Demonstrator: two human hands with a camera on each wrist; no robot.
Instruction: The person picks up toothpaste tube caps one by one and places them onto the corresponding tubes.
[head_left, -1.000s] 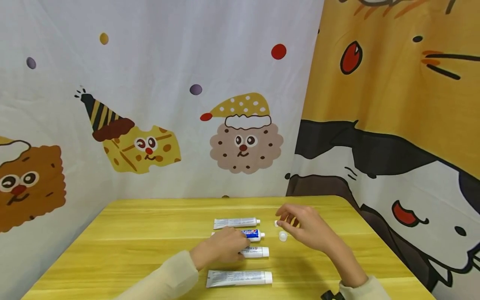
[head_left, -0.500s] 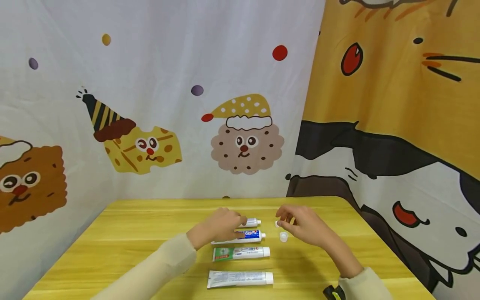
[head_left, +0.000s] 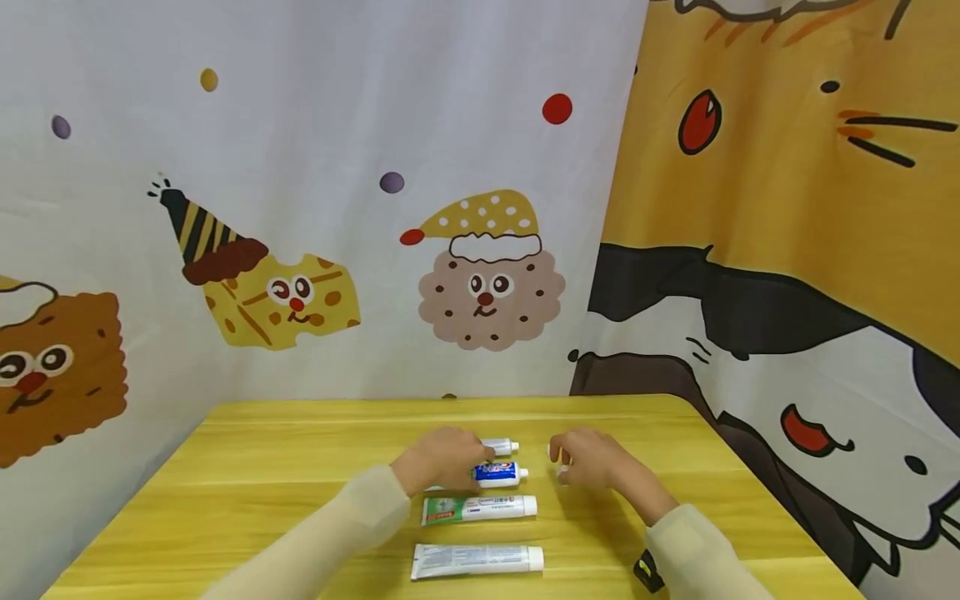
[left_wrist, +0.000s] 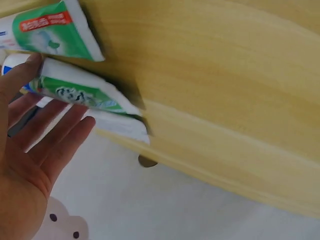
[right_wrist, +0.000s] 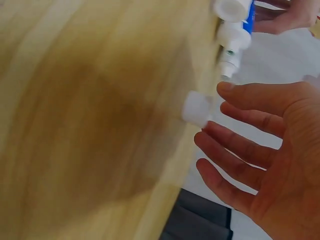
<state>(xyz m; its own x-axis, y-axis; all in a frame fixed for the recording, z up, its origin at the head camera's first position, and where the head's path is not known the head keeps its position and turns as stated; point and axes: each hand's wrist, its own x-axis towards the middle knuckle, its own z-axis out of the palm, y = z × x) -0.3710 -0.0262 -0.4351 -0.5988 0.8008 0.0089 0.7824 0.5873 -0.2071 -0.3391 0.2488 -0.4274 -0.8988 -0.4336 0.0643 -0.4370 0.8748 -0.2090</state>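
My left hand point(head_left: 444, 458) straddles an uncapped blue-and-white toothpaste tube point(head_left: 498, 474), pinching it between the thumb and the fingers across its body. In the left wrist view the green tail end of this toothpaste tube point(left_wrist: 75, 90) sticks out past the fingers. A silvery tube point(head_left: 501, 447), also uncapped, lies just behind it, partly covered by the hand. Over at the right, my right hand point(head_left: 596, 458) hovers with spread, loosely bent fingers. Its fingertips are right at a small white cap point(right_wrist: 196, 108) standing on the table.
A green-and-white toothpaste tube point(head_left: 480, 508) with its cap on lies nearer me. In front of that is a capped silvery-white tube point(head_left: 477, 562). All point right on the wooden table point(head_left: 262, 483). A cartoon-printed curtain point(head_left: 480, 125) hangs behind the table.
My left hand has moved from the green tube to the back tubes, then down onto the blue-and-white toothpaste tube. My right hand has lowered slightly toward the white cap.
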